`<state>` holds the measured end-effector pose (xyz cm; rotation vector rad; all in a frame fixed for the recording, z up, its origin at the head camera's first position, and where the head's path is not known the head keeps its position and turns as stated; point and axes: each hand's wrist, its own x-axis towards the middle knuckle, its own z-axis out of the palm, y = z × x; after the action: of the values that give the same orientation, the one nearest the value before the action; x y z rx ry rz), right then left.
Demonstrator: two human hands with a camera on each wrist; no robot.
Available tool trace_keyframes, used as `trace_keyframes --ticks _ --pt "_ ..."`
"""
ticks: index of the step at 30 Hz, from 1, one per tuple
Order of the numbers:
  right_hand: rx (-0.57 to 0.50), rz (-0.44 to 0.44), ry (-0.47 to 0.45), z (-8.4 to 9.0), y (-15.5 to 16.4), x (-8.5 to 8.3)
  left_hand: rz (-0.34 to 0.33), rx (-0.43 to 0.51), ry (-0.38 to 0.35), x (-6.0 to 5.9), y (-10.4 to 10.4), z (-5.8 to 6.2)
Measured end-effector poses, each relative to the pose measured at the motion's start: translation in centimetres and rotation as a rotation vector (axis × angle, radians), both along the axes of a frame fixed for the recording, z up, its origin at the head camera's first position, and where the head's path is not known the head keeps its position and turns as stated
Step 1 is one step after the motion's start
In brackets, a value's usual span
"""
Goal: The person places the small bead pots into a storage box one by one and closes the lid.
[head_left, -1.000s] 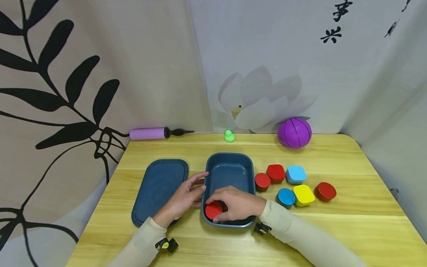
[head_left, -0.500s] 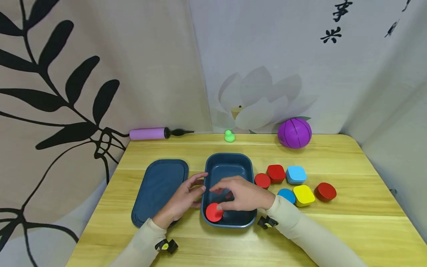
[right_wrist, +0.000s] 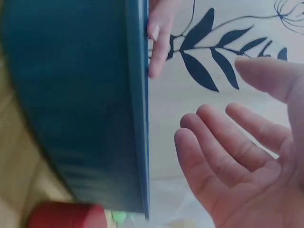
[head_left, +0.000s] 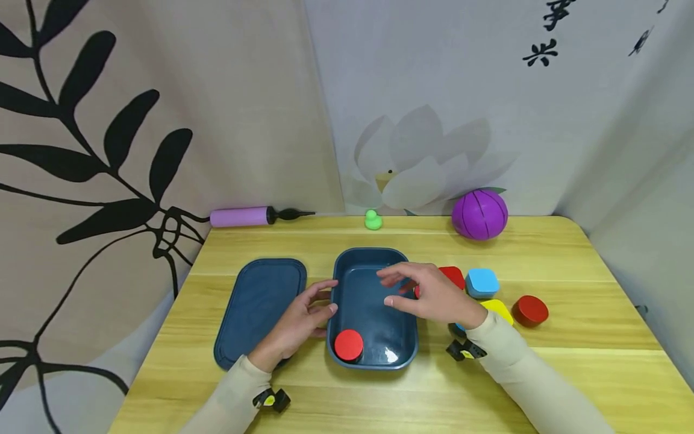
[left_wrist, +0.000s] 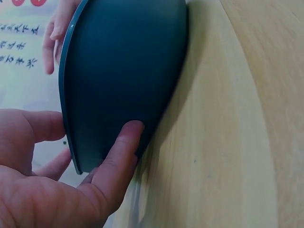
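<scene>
A dark blue rectangular box [head_left: 374, 313] stands open-topped on the table. A round red block [head_left: 349, 345] lies inside its near left corner. My left hand [head_left: 303, 316] rests against the box's left side; in the left wrist view its thumb [left_wrist: 121, 156] touches the outer wall and a finger meets the rim. Above the box's right rim hovers my right hand [head_left: 434, 295], fingers spread loosely and holding nothing. Under and beyond it are a red rounded-square block [head_left: 451, 276], a yellow block [head_left: 499, 310] and a blue round block, all partly hidden.
A matching dark blue lid [head_left: 260, 307] lies left of the box. To the right sit a light blue block [head_left: 482, 283] and a round red block [head_left: 530, 310]. Along the back edge are a purple pump [head_left: 241, 217], a small green figure [head_left: 372, 220] and a purple ball [head_left: 479, 214].
My right hand has let go of the round red block in the box's near left corner, then lifted and moved right past the right rim. My left hand has stayed put.
</scene>
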<state>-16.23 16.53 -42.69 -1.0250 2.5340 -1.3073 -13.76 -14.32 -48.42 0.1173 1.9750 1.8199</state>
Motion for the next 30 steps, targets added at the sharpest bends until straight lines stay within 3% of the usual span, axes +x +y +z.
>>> trace_keyframes --ticks 10,15,25,30 --pt "-0.056 -0.146 0.051 0.6 4.7 -0.4 -0.023 0.025 -0.004 -0.3 0.0 -0.5" --pt "-0.024 -0.244 0.066 0.9 7.2 -0.2 -0.018 0.015 0.003 -0.4 -0.2 -0.5" --pt "-0.026 -0.458 0.096 -0.9 12.1 0.4 -0.030 0.005 0.015 -0.5 -0.5 -0.7" --pt "0.002 -0.517 0.129 -1.3 14.1 1.0 -0.034 -0.009 0.033 -0.6 -0.3 -0.8"
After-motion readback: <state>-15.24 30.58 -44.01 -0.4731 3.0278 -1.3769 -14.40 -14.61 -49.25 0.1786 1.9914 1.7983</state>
